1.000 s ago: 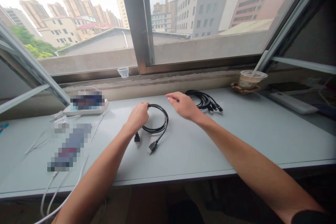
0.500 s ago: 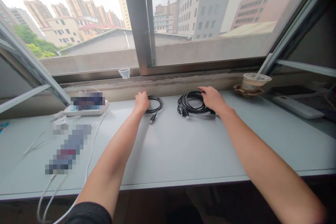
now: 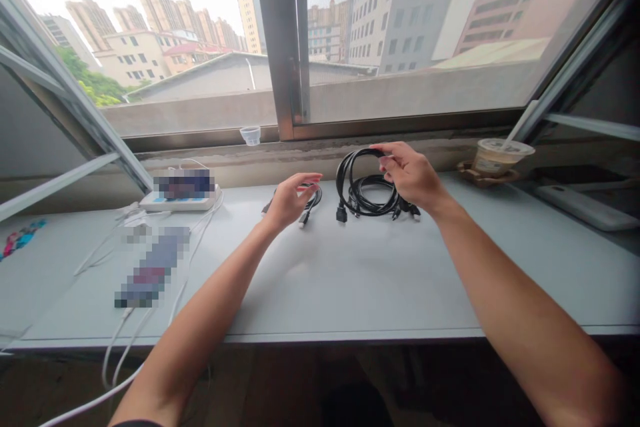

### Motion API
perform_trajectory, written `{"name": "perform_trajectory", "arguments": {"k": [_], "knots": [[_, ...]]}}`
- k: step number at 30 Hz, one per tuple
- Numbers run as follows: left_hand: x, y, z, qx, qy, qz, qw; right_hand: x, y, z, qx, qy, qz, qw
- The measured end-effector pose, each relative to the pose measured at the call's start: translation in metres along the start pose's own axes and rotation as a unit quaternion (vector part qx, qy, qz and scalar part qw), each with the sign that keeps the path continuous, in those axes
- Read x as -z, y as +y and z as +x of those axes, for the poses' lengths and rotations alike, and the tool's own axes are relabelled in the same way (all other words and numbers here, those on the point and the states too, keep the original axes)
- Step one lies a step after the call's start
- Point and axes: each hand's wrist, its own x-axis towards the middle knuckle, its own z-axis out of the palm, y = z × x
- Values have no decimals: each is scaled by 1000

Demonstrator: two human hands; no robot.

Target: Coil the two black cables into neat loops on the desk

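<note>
My right hand is closed on a coiled bundle of black cables, lifting its top loop off the grey sill-desk while the plugs still hang near the surface. My left hand hovers open, fingers stretched, just over a smaller black coiled cable that lies on the desk close to the window wall. The two coils sit side by side, a short gap between them.
A white power strip with white leads and a blurred device lie at the left. A small plastic cup stands on the window ledge. A lidded drink with a straw and a white flat object sit at the right.
My left hand has let go of the small coil and opened above it. My right hand has gripped the larger bundle and raised its top loop off the desk.
</note>
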Motion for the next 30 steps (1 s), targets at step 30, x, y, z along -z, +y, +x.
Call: {"name": "perform_trajectory", "arguments": {"k": [30], "knots": [[-4, 28, -34, -13, 31, -88, 996, -67, -43, -42, 0, -46, 93, 995]]}}
